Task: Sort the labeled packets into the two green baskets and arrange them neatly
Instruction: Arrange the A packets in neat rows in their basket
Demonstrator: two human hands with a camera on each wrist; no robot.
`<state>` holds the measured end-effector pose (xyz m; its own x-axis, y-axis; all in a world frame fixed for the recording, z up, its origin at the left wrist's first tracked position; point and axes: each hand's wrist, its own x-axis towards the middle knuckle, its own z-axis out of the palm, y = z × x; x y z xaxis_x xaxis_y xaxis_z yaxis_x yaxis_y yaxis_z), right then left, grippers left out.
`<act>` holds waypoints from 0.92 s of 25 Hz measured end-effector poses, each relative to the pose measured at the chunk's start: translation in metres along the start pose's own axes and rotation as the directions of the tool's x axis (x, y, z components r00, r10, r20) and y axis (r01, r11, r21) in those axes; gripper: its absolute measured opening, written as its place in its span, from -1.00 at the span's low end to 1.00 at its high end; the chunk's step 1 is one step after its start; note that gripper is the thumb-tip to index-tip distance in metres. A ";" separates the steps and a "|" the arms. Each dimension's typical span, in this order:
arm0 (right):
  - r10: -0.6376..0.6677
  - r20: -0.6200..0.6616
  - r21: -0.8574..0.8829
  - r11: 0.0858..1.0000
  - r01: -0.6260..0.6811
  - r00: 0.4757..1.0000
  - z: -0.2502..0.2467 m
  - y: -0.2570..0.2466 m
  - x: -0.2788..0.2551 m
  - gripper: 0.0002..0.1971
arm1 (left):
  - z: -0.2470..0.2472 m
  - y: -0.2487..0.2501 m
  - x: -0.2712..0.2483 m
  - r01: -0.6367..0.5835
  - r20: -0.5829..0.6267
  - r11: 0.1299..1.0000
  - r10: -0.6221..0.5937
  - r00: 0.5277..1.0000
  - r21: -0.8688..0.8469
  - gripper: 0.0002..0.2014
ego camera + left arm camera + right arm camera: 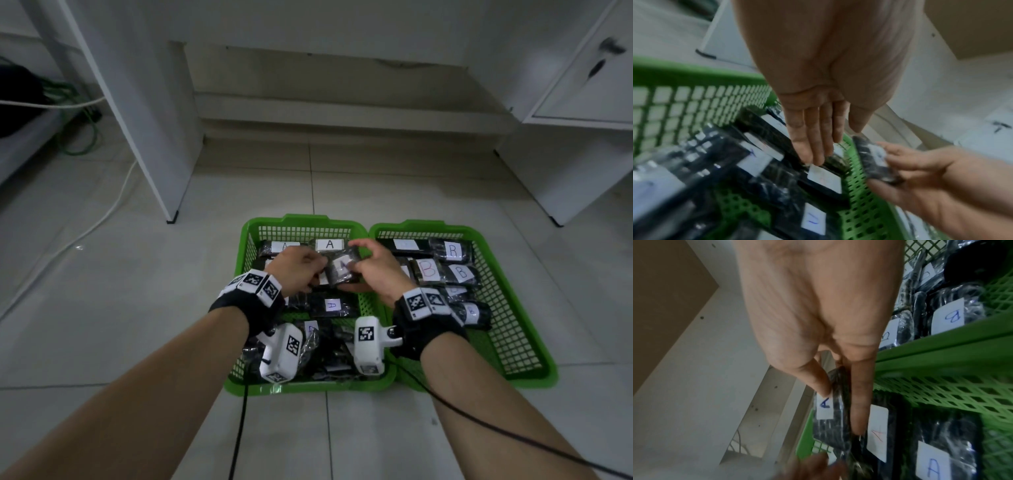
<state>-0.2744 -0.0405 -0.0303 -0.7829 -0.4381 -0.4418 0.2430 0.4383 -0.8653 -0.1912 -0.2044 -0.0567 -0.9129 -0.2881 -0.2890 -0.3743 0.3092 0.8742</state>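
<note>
right now my hands share one packet over the left basket.
my right hand (375, 274) pinches the black "a" packet (340, 270) between thumb and fingers; my left hand (298, 270) grips its other end. left basket (301, 221) holds "a" packets, right basket (513, 308) "b" packets, touching side by side on the tiled floor (120, 291).

Pale tiled floor (376, 192) with thin grout lines, lit evenly and dimly. White cabinet panel (144, 113) standing at left on a dark foot. White cabinet (579, 102) at right, dark smudges on its door. Low stepped white plinth (346, 113) along the back wall. Far left: green cable (82, 137), white cord (102, 219), perhaps a dark bag (17, 99).
</note>
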 end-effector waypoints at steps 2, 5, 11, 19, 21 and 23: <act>-0.049 0.007 -0.157 0.986 0.049 0.999 0.009 0.003 0.002 -0.50 | 0.006 0.003 0.007 -0.021 -0.054 0.999 0.023 0.998 0.038 -0.82; -0.358 0.074 -0.618 0.716 0.324 0.931 0.007 0.004 0.005 -0.20 | 0.005 0.000 0.013 -0.053 -0.151 0.996 0.063 0.987 0.069 -0.81; -0.431 0.192 -0.895 0.292 0.338 0.882 0.007 -0.001 0.013 -0.42 | -0.004 -0.012 0.011 -0.039 -0.121 0.911 0.097 0.988 0.411 -0.63; -0.340 0.200 -0.916 0.268 0.299 0.919 0.039 0.010 0.034 -0.63 | -0.014 -0.031 0.009 0.035 0.011 0.478 -0.094 0.995 0.878 -0.12; -0.345 0.182 -0.904 0.310 0.294 0.921 0.041 0.016 0.040 -0.60 | -0.013 -0.031 0.010 0.036 0.000 0.468 -0.076 0.997 0.883 -0.18; -0.350 0.177 -0.906 0.307 0.291 0.920 0.041 0.020 0.042 -0.57 | -0.014 -0.030 0.010 0.037 0.010 0.473 -0.097 0.995 0.880 -0.15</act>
<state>-0.2788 -0.0822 -0.0757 -0.7042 -0.6950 -0.1453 -0.6721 0.7185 -0.1790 -0.1871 -0.2292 -0.0802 -0.8739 -0.3075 -0.3766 -0.3540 0.9334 0.0593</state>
